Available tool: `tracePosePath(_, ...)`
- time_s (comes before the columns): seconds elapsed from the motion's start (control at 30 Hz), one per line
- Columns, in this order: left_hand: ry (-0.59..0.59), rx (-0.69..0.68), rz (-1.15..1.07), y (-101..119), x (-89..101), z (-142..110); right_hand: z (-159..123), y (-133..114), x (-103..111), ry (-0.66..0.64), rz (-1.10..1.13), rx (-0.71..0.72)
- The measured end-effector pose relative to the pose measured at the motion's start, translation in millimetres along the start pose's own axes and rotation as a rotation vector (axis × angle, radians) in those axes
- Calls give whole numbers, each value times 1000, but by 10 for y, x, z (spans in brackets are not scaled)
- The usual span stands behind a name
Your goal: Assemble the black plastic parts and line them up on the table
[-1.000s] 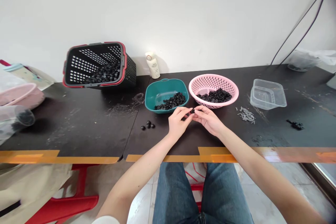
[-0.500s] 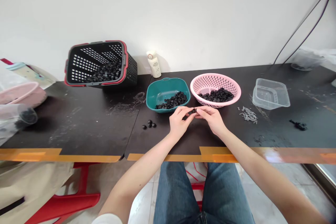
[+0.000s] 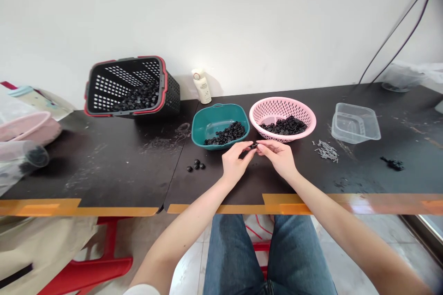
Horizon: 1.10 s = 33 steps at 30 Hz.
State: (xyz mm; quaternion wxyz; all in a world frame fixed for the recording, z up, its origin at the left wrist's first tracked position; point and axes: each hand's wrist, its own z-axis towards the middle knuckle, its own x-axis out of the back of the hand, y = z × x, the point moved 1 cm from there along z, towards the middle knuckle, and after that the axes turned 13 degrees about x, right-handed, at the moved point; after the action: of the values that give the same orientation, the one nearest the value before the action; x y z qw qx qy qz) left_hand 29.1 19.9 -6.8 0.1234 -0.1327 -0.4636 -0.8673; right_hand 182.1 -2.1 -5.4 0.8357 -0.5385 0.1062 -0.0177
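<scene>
Between my fingertips is a small black part [image 3: 254,145], mostly covered, so its exact shape cannot be made out. My left hand [image 3: 235,160] pinches it from the left and my right hand [image 3: 278,156] from the right, just above the table. Behind my left hand stands a teal basin [image 3: 207,122] with a heap of small black parts [image 3: 229,132]. A pink perforated basket [image 3: 304,113] with black ring-like pieces [image 3: 289,125] is behind my right hand. Several round black knobs [image 3: 197,164] lie left of my left hand.
Grey screws or pins [image 3: 327,151] lie in a pile right of my right hand, near a clear plastic tub [image 3: 356,124]. Farther right is a black clump [image 3: 393,164]. A dark crate [image 3: 166,87] of black parts and a white bottle [image 3: 202,87] stand by the wall.
My hands stay close together at nearly the same spot, with the fingertips slightly farther apart around the small black part. The whole view has shifted slightly.
</scene>
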Motion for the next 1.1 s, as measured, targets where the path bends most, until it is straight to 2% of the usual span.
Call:
tracePosePath(0.17, 23, 40, 15, -13, -4, -1, -13, 4, 13, 17, -2, 7)
tracePosePath(0.4, 53, 24, 63, 0, -1, 3, -24, -24, 1, -13, -21, -2)
tracePosePath(0.9, 17, 19, 3, 6, 9, -1, -9, 4, -4, 26, 31, -6)
tracePosePath(1.1, -2, 21, 8, 12, 2, 0, -19, 18, -9, -9, 30, -17)
